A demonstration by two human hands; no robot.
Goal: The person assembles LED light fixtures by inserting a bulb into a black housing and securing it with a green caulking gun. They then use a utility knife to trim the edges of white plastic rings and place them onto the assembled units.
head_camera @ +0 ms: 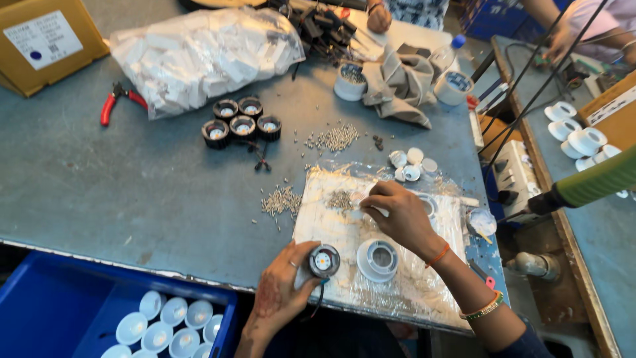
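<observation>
Head view: left hand [281, 285] curled, grip wrapped round black lamp body [323, 260] at bench [132, 192] edge. Right hand [397, 212] bent above it, fingertips pinching, prob. a screw. Brown box [43, 40], white label, far left of lamp.

We see left hand [281, 292] near table edge, fingers wrapped around black round lamp body [324, 260], its lit-looking centre facing up. Right hand [397, 215] over crinkled plastic sheet [338, 232], fingertips pinched at small pile of screws [341, 199]. White ring housing [377, 260] just right of lamp body, on sheet. Four black lamp bodies [242, 122] farther left-centre; loose screws [281, 199] left of sheet. Red pliers [119, 99] far left. Blue bin [53, 305] with white cups near left. Green-handled tool [589, 182] hangs at right.
</observation>
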